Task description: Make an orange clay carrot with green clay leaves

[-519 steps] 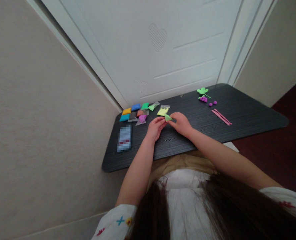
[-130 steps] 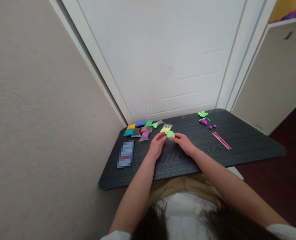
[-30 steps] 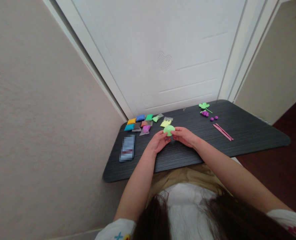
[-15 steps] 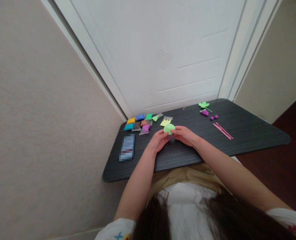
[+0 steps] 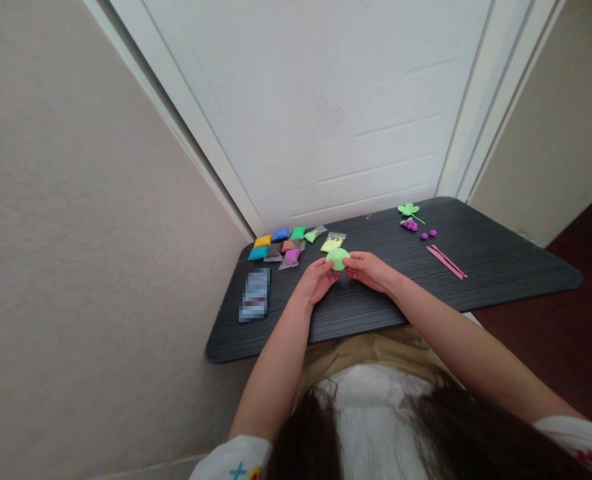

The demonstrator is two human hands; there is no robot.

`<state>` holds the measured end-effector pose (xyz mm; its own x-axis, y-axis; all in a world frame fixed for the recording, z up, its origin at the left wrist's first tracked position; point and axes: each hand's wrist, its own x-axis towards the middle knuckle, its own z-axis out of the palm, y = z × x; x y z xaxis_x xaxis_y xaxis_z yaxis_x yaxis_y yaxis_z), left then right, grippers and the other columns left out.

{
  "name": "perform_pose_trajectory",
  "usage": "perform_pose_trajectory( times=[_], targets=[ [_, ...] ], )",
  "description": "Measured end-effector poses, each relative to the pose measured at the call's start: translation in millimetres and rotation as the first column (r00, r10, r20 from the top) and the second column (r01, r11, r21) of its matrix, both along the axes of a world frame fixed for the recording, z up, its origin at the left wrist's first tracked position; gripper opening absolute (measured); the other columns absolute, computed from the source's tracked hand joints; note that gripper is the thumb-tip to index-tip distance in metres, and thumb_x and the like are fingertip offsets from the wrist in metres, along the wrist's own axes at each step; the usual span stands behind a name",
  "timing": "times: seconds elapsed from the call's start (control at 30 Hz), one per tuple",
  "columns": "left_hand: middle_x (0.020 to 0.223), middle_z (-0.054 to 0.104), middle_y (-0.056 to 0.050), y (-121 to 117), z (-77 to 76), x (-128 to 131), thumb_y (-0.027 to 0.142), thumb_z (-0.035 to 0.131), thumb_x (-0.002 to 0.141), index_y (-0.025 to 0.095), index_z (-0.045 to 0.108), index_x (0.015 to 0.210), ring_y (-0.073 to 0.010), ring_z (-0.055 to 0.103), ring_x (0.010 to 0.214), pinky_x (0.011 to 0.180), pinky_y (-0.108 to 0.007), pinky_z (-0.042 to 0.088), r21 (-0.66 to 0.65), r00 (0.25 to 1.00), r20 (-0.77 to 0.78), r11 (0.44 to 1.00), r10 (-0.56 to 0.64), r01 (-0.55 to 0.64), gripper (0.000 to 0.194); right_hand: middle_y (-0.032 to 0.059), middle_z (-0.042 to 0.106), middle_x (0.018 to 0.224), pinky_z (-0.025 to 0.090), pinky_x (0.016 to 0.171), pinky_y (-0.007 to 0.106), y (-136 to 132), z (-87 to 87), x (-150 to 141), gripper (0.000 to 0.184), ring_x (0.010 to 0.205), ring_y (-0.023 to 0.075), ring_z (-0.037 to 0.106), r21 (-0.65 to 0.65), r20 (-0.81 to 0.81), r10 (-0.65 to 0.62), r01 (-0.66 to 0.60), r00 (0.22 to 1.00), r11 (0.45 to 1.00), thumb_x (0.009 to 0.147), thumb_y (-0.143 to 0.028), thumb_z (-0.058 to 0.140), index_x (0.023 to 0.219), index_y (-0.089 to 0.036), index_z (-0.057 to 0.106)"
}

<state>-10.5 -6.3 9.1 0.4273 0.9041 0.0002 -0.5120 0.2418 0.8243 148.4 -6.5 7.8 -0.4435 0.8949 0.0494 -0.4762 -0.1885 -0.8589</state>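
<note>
A flat, round disc of light green modelling clay (image 5: 337, 258) is held up over the dark table (image 5: 376, 310). My left hand (image 5: 318, 281) pinches its left lower edge between thumb and fingers. On the opposite edge, my right hand (image 5: 371, 271) grips it the same way. Just behind the disc lies an opened clear packet of yellow clay (image 5: 333, 241). The fingertips behind the disc are partly hidden.
Several coloured clay packets (image 5: 281, 235) lie at the back left, with a phone (image 5: 255, 295) in front of them. To the right are a green clover-like clay shape (image 5: 409, 209), purple clay balls (image 5: 410, 226) and pink modelling tools (image 5: 446, 262).
Both hands keep their hold on the green clay disc. It has shifted very slightly to the left and its tilt looks a little different; everything else stays put.
</note>
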Motion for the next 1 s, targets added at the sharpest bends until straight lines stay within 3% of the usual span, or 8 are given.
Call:
perform_pose_trajectory(
  times=[0.4,0.6,1.0],
  targets=[
    [0.086,0.064,-0.004,-1.3,0.9,1.2,0.022,0.062,0.067,0.013,0.06,0.083,-0.0138,0.058,0.078,0.071,-0.028,0.043,-0.038,0.998,0.045,0.998,0.05,-0.048,0.019,0.0,0.059,0.069,0.037,0.06,0.023,-1.4,2.9,0.3,0.017,0.061,0.0068,0.048,-0.013,-0.018,0.021,-0.022,1.0,1.0,0.065,-0.028,0.067,0.076,-0.015,0.064],
    [0.084,0.064,-0.004,-0.8,-0.9,0.8,0.02,0.062,0.068,0.012,0.06,0.082,-0.0133,0.058,0.077,0.071,-0.028,0.043,-0.025,0.999,0.036,0.999,0.02,-0.019,0.017,0.0007,0.06,0.071,0.037,0.062,0.024,-2.0,3.1,1.2,0.018,0.063,0.0083,0.05,-0.009,-0.025,0.01,-0.01,1.0,1.0,0.067,-0.031,0.066,0.075,-0.016,0.063],
    [0.083,0.063,-0.004,-0.2,-1.1,1.3,0.022,0.062,0.067,0.013,0.06,0.081,-0.0132,0.058,0.075,0.068,-0.026,0.043,-0.05,0.999,-0.011,0.998,0.039,-0.04,0.017,0.0004,0.06,0.069,0.035,0.059,0.023,-2.1,3.0,0.6,0.019,0.06,0.0081,0.049,0.003,0.046,-0.023,0.023,0.999,1.0,0.065,-0.034,0.066,0.07,-0.015,0.062]
  ],
)
